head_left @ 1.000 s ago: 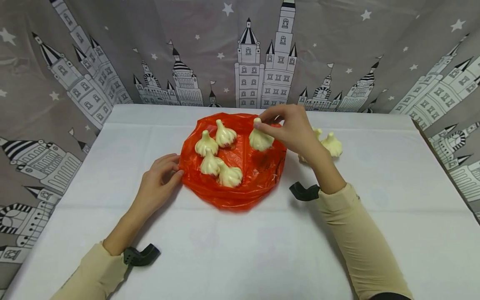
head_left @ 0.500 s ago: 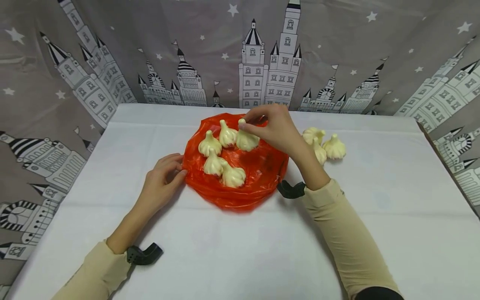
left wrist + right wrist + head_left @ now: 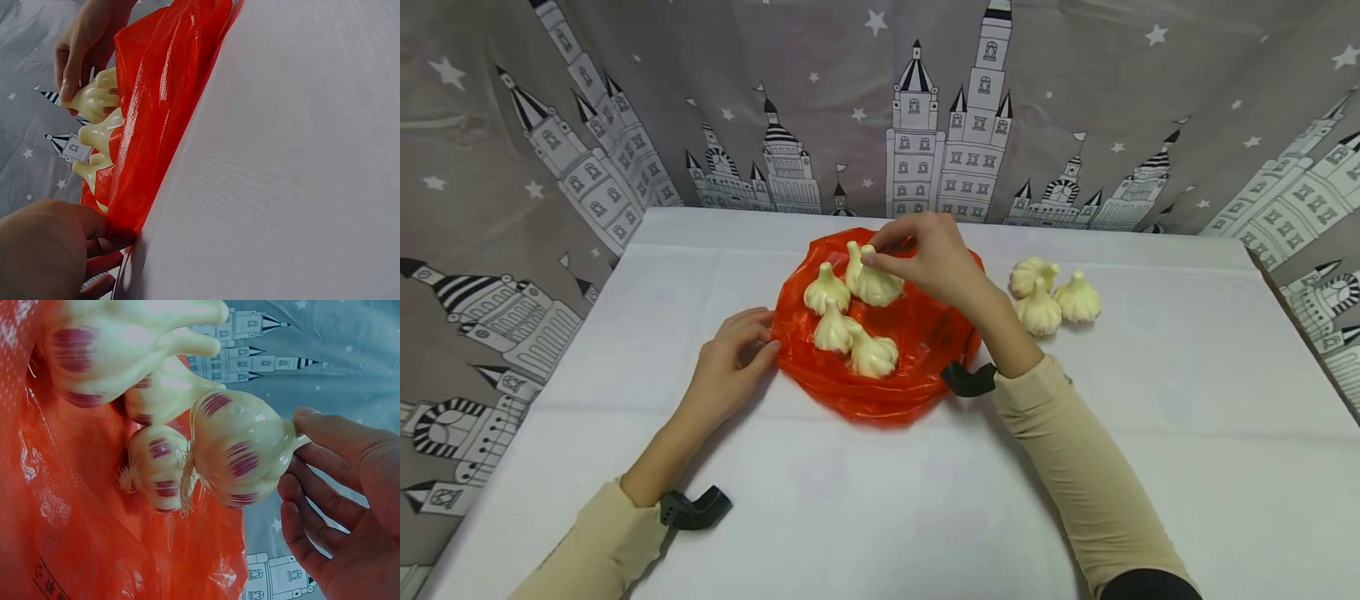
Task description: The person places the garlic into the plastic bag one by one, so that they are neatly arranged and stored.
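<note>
A red plastic bag (image 3: 880, 408) lies spread on the white table with its mouth upward and several garlic bulbs (image 3: 874, 357) inside. At its left edge, my left hand (image 3: 730, 358) pinches the rim, with the fingers (image 3: 106, 247) against the plastic in the left wrist view. Over the far part of the bag, my right hand (image 3: 928, 254) pinches one garlic bulb (image 3: 240, 450) by its stem, between thumb and fingertips. That bulb's purple-streaked, rooted underside faces the bag in the right wrist view. It sits close beside another bulb, but whether they touch I cannot tell.
Three more garlic bulbs (image 3: 1037, 310) stand grouped on the white table (image 3: 850, 517), right of the bag. A grey curtain (image 3: 820, 50) printed with castles and stars hangs behind the table. Dark camera mounts (image 3: 696, 508) are worn on both wrists.
My right hand has carried the held garlic bulb leftward over the bag, toward the bulbs there. The bulbs at the right have come fully into view. My left hand stays at the bag's edge.
</note>
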### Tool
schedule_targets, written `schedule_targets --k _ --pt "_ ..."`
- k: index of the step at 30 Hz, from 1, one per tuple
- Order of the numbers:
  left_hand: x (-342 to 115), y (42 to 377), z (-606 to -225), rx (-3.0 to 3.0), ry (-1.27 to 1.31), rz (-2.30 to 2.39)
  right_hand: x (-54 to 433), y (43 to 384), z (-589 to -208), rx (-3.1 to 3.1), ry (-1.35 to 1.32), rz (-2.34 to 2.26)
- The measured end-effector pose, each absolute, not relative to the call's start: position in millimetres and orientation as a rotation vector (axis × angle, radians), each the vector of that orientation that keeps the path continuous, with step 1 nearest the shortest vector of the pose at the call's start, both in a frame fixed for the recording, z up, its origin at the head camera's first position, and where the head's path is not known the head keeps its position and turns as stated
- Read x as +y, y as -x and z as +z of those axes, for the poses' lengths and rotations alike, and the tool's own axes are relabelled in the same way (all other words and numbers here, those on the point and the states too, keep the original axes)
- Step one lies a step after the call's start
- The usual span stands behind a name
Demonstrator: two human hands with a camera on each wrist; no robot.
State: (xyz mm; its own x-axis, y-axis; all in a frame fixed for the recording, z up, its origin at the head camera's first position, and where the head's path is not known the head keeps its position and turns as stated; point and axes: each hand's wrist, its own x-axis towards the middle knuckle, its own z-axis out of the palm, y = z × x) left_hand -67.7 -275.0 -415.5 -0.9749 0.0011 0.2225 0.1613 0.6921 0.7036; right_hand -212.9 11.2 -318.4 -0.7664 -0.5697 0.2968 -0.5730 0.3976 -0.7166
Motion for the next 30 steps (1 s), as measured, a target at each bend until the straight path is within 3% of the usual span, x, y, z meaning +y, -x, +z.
schedule_targets --k 30 --pt "-273.6 67.7 -413.6 -2.703 0.132 -1.147 -8.4 208.4 -342.7 -2.838 -1.24 1.189"
